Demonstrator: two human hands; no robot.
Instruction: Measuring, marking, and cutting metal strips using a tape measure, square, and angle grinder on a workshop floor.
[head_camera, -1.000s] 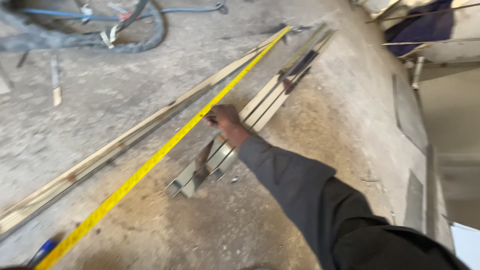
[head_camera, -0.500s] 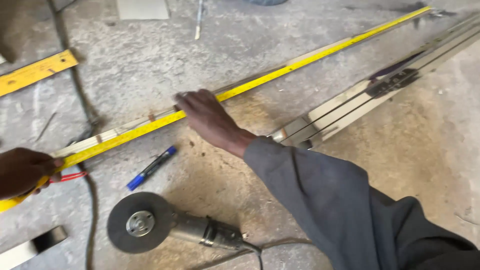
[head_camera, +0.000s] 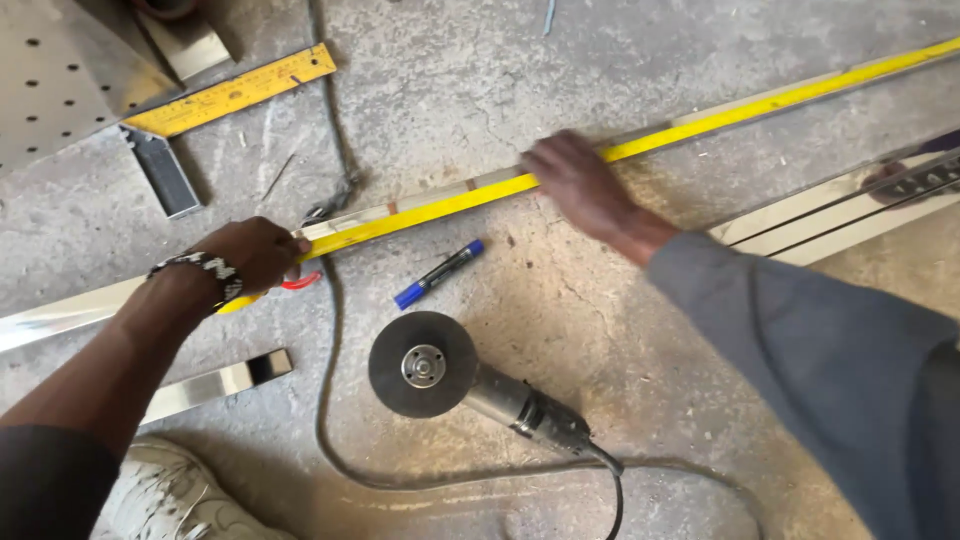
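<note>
Single head-worn view, looking steeply down at the concrete floor (head_camera: 480, 90), close over both forearms, slightly tilted, floor filling the frame edge to edge

Across the frame a yellow tape measure (head_camera: 600, 155) lies along a shiny metal bar (head_camera: 60, 315), pressed down by the left hand (head_camera: 255, 255) at centre left and the right hand (head_camera: 580, 185) upper centre, above a blue marker (head_camera: 438, 274) and an angle grinder (head_camera: 470, 380).
</note>
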